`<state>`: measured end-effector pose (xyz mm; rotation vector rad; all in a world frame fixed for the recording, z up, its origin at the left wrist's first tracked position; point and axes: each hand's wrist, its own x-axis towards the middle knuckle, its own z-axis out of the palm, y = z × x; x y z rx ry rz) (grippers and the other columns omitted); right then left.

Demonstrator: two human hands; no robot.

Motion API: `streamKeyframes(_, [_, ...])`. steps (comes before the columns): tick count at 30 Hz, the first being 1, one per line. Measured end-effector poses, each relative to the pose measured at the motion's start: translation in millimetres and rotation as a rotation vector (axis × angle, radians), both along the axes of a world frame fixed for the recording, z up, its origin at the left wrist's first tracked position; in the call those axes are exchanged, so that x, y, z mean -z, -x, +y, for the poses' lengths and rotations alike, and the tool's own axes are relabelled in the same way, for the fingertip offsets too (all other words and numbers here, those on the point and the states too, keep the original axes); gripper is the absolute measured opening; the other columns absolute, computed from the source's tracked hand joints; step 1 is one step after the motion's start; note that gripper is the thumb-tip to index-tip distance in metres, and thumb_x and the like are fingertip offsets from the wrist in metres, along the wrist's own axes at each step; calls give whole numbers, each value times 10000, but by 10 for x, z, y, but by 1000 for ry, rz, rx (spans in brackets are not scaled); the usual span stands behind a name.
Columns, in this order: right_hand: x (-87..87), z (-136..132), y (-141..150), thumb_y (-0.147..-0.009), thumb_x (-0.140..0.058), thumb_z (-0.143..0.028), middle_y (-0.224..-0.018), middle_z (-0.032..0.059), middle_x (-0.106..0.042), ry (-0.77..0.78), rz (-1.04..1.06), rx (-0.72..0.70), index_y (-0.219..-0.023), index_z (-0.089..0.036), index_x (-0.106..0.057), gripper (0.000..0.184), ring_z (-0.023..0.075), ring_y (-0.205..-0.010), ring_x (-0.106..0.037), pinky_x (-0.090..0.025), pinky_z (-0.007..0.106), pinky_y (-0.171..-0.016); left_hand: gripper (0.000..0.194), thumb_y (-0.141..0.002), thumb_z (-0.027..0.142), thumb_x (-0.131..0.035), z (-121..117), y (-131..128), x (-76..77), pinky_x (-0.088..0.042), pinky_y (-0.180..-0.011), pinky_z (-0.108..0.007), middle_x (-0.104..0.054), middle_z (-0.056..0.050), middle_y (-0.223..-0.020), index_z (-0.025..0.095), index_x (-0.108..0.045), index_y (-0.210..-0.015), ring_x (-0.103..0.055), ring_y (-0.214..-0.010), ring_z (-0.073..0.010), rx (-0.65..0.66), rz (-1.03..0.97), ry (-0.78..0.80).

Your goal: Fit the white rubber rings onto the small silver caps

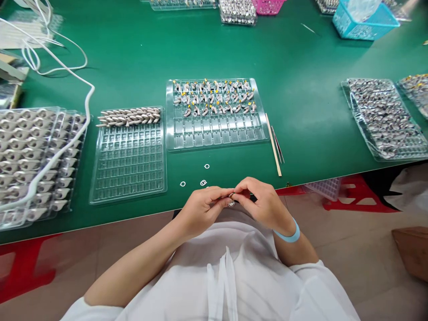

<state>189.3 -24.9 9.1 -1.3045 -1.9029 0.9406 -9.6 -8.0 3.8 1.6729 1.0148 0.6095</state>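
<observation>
My left hand [206, 208] and my right hand [260, 201] meet at the table's front edge, fingertips pinched together. Between them is a small part [231, 203] with a pale ring-shaped face; the fingers cover most of it, so its kind does not show. Just beyond my hands, thin white rings with small tabs [203, 183] lie on the green table, one ring [182, 183] to the left and another [207, 166] farther back. A clear tray [217, 129] ahead holds rows of small grey parts with yellow bits in its back half.
Left of it stands a clear tray [129, 165] with grey parts along its back. Larger trays of grey parts [26, 147] sit under a white cable [87, 107]. A wooden stick [273, 145] and tweezers [277, 145] lie right. Farther off are a filled tray [384, 116] and blue basket [363, 26].
</observation>
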Motion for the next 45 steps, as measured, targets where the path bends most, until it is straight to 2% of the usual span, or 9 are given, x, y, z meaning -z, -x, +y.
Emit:
streamKeyframes(5, [-27, 29, -37, -903, -621, -238, -770, 11, -660, 42, -40, -4, -846, -202, -652, 74, 127, -652, -569, -460, 257, -596, 265, -908, 188, -551, -14, 0, -2, -524, -719, -264, -755, -38, -838, 225, -730, -1100, -676, -744, -163, 29, 13, -65])
streamKeyframes(11, [-22, 30, 15, -905, -616, -237, -753, 8, -670, 72, -53, 45, -820, -203, -659, 101, 128, -642, -582, -465, 261, -598, 276, -921, 181, -539, -58, -13, 53, -527, -744, -257, -749, -48, -865, 205, -707, -1138, -678, -787, -160, -16, 7, -132])
streamKeyframes(19, [129, -39, 160, -935, -515, -177, -792, 47, -645, -187, -15, 70, -878, -198, -589, 95, 163, -730, -586, -497, 310, -680, 244, -892, 243, -571, -63, -40, -15, -581, -738, -273, -763, -75, -919, 163, -733, -1055, -714, -788, -183, -161, -22, -5])
streamKeyframes(23, [124, -58, 180, -923, -520, -170, -806, 37, -649, -109, 90, 103, -879, -202, -599, 95, 147, -717, -587, -498, 283, -652, 228, -875, 246, -582, -87, -68, -37, -595, -737, -270, -767, -81, -948, 144, -740, -1005, -727, -795, -189, -230, -54, 84])
streamKeyframes(27, [99, -75, 214, -898, -548, -171, -763, 14, -633, -12, 137, 167, -834, -198, -619, 100, 123, -663, -565, -467, 246, -596, 220, -867, 242, -585, -109, -82, 7, -598, -732, -261, -766, -77, -951, 139, -734, -992, -729, -790, -186, -261, -96, 122])
streamKeyframes(35, [126, -106, 334, -865, -571, -188, -725, -1, -606, 56, 226, 300, -785, -195, -600, 86, 107, -601, -532, -437, 227, -532, 225, -898, 235, -541, -144, -106, 63, -585, -742, -240, -762, -68, -960, 154, -719, -1009, -723, -789, -170, -293, -94, 60])
streamKeyframes(45, [148, -75, 336, -852, -554, -162, -709, -17, -563, 52, 200, 266, -769, -194, -564, 89, 96, -590, -495, -417, 219, -534, 237, -883, 197, -550, -186, -140, 96, -573, -697, -231, -754, -84, -920, 122, -716, -1035, -713, -733, -154, -319, -62, -78])
